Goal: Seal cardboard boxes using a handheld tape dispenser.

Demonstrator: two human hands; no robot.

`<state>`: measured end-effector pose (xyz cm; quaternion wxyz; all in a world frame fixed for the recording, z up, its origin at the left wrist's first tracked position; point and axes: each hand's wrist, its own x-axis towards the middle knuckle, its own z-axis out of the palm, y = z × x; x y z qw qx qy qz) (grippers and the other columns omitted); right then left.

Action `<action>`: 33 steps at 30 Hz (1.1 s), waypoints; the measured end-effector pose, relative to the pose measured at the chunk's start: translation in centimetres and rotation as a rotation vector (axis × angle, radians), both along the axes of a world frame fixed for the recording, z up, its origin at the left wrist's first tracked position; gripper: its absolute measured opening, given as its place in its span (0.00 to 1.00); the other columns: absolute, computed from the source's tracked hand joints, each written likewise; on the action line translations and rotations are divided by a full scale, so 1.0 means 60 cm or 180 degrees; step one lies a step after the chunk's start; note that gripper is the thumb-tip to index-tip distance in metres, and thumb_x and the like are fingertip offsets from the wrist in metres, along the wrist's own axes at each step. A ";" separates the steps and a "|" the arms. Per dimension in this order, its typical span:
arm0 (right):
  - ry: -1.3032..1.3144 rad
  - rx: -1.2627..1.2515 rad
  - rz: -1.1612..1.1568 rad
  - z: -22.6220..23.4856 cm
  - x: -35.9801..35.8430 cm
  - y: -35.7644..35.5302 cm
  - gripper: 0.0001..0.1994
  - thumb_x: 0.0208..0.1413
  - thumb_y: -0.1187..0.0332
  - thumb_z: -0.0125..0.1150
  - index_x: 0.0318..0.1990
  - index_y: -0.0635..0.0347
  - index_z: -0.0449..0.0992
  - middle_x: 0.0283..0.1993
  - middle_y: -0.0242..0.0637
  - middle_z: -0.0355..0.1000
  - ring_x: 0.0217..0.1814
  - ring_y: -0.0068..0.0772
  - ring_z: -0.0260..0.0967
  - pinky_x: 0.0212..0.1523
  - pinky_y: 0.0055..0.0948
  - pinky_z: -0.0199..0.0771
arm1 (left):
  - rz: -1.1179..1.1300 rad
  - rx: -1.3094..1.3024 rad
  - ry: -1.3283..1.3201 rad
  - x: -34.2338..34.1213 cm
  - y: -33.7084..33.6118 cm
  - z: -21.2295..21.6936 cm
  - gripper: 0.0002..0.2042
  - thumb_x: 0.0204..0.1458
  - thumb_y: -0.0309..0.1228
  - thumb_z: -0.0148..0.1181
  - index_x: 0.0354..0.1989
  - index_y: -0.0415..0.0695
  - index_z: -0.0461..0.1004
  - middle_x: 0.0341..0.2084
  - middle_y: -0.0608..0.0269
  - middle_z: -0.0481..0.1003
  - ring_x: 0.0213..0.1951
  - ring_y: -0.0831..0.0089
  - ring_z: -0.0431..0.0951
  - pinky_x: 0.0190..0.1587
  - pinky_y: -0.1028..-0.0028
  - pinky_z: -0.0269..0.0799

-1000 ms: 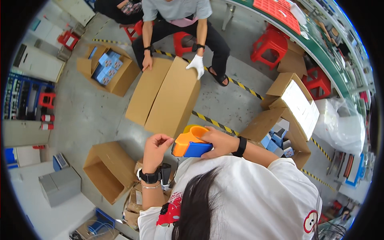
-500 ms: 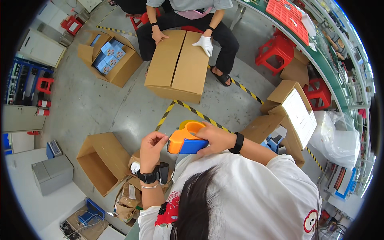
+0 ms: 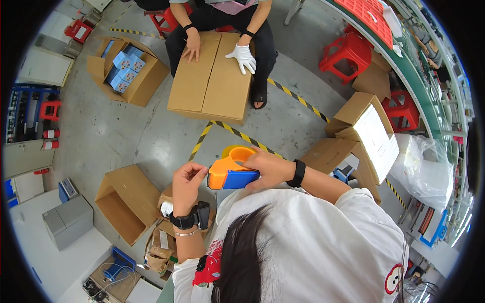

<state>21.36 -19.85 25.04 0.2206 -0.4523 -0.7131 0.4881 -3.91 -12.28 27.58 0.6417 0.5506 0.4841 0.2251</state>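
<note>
In my right hand (image 3: pixel 270 169) is an orange and blue tape dispenser (image 3: pixel 233 171), held in front of my chest with the fingers wrapped round its rear. My left hand (image 3: pixel 187 184) is raised beside the dispenser's front end, thumb and forefinger pinched together. Whatever lies between those fingertips is too small to make out. Beyond my hands stands a large closed cardboard box (image 3: pixel 194 83), a seam running along its top. A seated co-worker rests a bare hand (image 3: pixel 192 45) and a white-gloved hand (image 3: pixel 242 58) on it.
An open carton (image 3: pixel 146 83) of light-blue small boxes stands far left. Near left are an empty open carton (image 3: pixel 121 202) and crumpled cardboard (image 3: pixel 160 247). To the right are open cartons (image 3: pixel 353 151), a clear plastic bag (image 3: pixel 422 171) and red stools (image 3: pixel 346 55). Yellow-black tape (image 3: pixel 242 136) marks the floor.
The view has shifted slightly. The co-worker's gloved hand now lies with fingers spread on the box top, and their leg on the right has drawn inward. My grip on the tape dispenser is unchanged.
</note>
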 end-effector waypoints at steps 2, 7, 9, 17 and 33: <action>0.0029 -0.0012 0.0040 -0.007 0.012 0.009 0.17 0.41 0.59 0.66 0.37 0.59 0.75 0.33 0.41 0.73 0.41 0.46 0.70 0.64 0.60 0.45 | 0.0058 -0.0015 0.0094 0.009 0.000 -0.005 0.02 0.53 0.22 0.57 0.32 0.36 0.74 0.26 0.69 0.74 0.31 0.83 0.71 0.37 0.82 0.66; 0.0022 -0.0121 0.0215 -0.024 0.030 0.044 0.16 0.41 0.59 0.65 0.35 0.58 0.75 0.32 0.41 0.73 0.40 0.46 0.71 0.64 0.61 0.45 | 0.0255 -0.0031 0.0092 0.024 0.012 -0.021 0.02 0.54 0.22 0.57 0.32 0.36 0.74 0.25 0.70 0.73 0.30 0.83 0.70 0.36 0.82 0.65; -0.0022 -0.0107 0.0296 -0.027 0.031 0.065 0.15 0.41 0.59 0.65 0.35 0.58 0.75 0.32 0.40 0.73 0.40 0.45 0.71 0.64 0.61 0.45 | 0.0343 -0.0109 0.0064 0.021 0.022 -0.028 0.02 0.54 0.22 0.57 0.32 0.36 0.74 0.25 0.70 0.73 0.30 0.83 0.70 0.36 0.82 0.65; -0.0155 -0.0241 0.0164 -0.026 0.009 0.156 0.14 0.40 0.60 0.65 0.32 0.58 0.74 0.29 0.41 0.72 0.38 0.46 0.70 0.63 0.59 0.47 | 0.0475 -0.0338 -0.0119 0.006 0.116 -0.054 0.01 0.52 0.21 0.59 0.30 0.36 0.75 0.24 0.71 0.74 0.28 0.86 0.70 0.34 0.83 0.65; 0.0272 -0.0488 0.0337 -0.069 -0.014 0.329 0.16 0.43 0.58 0.66 0.28 0.60 0.69 0.26 0.43 0.68 0.33 0.50 0.65 0.57 0.45 0.55 | 0.0420 -0.0516 0.0003 -0.024 0.293 -0.111 0.04 0.51 0.23 0.60 0.29 0.35 0.75 0.22 0.70 0.74 0.26 0.85 0.70 0.33 0.82 0.66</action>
